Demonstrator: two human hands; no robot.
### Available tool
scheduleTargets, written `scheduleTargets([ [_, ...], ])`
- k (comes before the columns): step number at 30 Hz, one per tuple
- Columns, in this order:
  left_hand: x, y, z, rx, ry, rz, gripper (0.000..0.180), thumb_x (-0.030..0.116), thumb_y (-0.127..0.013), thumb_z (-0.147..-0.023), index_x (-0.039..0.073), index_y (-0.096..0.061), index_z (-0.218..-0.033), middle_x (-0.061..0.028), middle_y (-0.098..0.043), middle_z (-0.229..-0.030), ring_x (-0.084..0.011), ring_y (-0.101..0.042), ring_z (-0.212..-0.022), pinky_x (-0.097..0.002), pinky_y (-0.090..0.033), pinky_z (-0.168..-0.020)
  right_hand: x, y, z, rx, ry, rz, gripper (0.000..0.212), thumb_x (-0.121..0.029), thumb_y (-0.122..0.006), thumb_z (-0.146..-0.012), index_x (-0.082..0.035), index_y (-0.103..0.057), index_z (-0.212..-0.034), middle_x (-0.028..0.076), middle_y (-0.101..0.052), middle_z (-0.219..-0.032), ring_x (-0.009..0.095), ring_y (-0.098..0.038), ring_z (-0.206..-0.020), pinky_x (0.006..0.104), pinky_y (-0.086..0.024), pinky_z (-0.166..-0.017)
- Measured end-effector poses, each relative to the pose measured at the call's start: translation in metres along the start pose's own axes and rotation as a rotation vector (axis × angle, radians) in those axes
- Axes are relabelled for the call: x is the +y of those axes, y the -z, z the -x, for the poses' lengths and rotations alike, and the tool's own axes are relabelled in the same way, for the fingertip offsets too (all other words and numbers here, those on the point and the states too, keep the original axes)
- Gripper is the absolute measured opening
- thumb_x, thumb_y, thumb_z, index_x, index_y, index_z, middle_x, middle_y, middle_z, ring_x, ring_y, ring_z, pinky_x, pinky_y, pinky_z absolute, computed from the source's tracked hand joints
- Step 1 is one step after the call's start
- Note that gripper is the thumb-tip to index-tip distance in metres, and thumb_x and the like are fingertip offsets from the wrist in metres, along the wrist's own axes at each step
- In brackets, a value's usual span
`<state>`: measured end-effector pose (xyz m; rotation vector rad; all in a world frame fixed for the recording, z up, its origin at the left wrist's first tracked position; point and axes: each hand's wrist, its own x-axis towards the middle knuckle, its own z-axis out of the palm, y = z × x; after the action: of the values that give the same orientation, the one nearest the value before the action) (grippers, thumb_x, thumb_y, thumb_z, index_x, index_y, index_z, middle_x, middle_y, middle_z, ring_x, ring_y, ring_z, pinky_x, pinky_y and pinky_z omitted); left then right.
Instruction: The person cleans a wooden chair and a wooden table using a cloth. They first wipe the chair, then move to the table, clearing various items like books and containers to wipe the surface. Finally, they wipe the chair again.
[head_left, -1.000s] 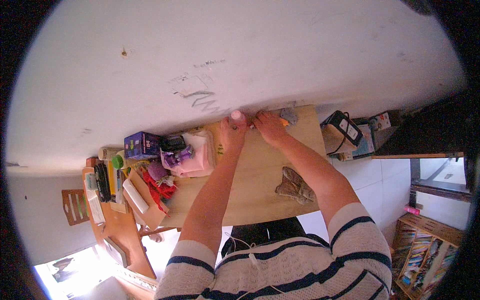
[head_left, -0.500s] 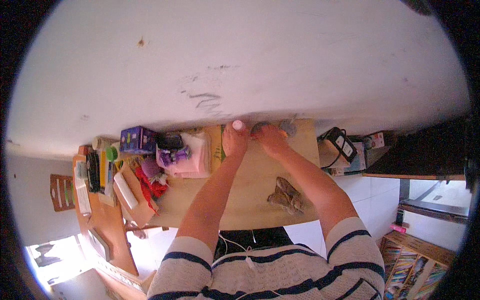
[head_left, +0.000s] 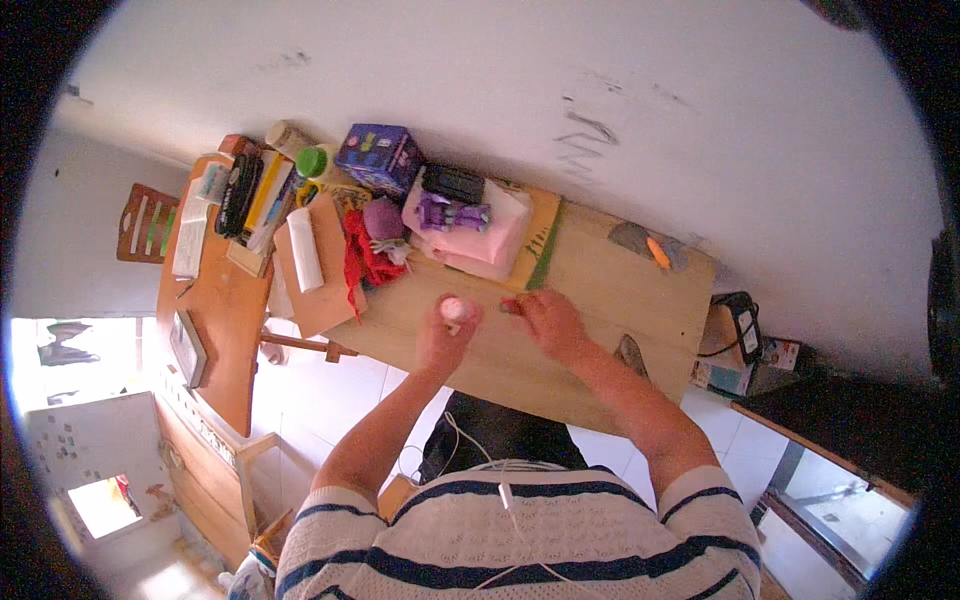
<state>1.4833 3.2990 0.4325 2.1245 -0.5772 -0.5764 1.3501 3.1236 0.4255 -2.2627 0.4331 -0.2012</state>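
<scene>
My left hand (head_left: 445, 335) is closed around a small pinkish-white round-topped container (head_left: 455, 310), held upright over the table's near side. Beside it, my right hand (head_left: 550, 322) pinches a small dark piece (head_left: 511, 306), too blurred to name. The two hands are a short way apart. Farther right on the wooden table (head_left: 590, 280) lies a dark grey flat patch (head_left: 630, 238) with an orange object (head_left: 658, 252) on it. A brown item (head_left: 631, 355) is partly hidden behind my right forearm.
Left of my hands lie a pink stack (head_left: 480, 245) with a purple toy (head_left: 452, 213), red cloth (head_left: 367, 262), a blue box (head_left: 380, 158) and a white roll (head_left: 305, 250). A wall rises behind the table. A black adapter (head_left: 737, 325) sits off the right end.
The view has swung left. Both hands have drawn back from the wall toward me; the left brings the container along. My right hand has moved away from the grey patch and orange object.
</scene>
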Motion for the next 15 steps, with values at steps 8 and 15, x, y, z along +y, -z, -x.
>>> scheduleTargets([
  [8, -0.014, 0.057, -0.015, 0.272, -0.046, -0.125, 0.042, 0.029, -0.068, -0.073, 0.003, -0.051, -0.102, -0.0169, -0.057, -0.089, -0.0317, -0.056, -0.081, -0.0398, -0.044, -0.068, -0.075, -0.064, -0.066, 0.097, 0.202, 0.428, 0.019, -0.014, -0.053, -0.072, -0.001, -0.054, -0.086, 0.017, -0.054, -0.087, 0.032, -0.053, -0.081, 0.0435, -0.043, -0.072],
  [15, -0.037, 0.061, -0.035, 0.308, -0.099, -0.047, 0.040, 0.027, -0.067, -0.074, 0.002, -0.051, -0.101, -0.0182, -0.056, -0.093, -0.0343, -0.053, -0.090, -0.0405, -0.042, -0.077, -0.083, -0.075, -0.084, -0.061, 0.148, 0.461, 0.015, -0.014, -0.050, -0.075, -0.003, -0.056, -0.083, 0.013, -0.056, -0.081, 0.033, -0.054, -0.078, 0.0435, -0.044, -0.069],
])
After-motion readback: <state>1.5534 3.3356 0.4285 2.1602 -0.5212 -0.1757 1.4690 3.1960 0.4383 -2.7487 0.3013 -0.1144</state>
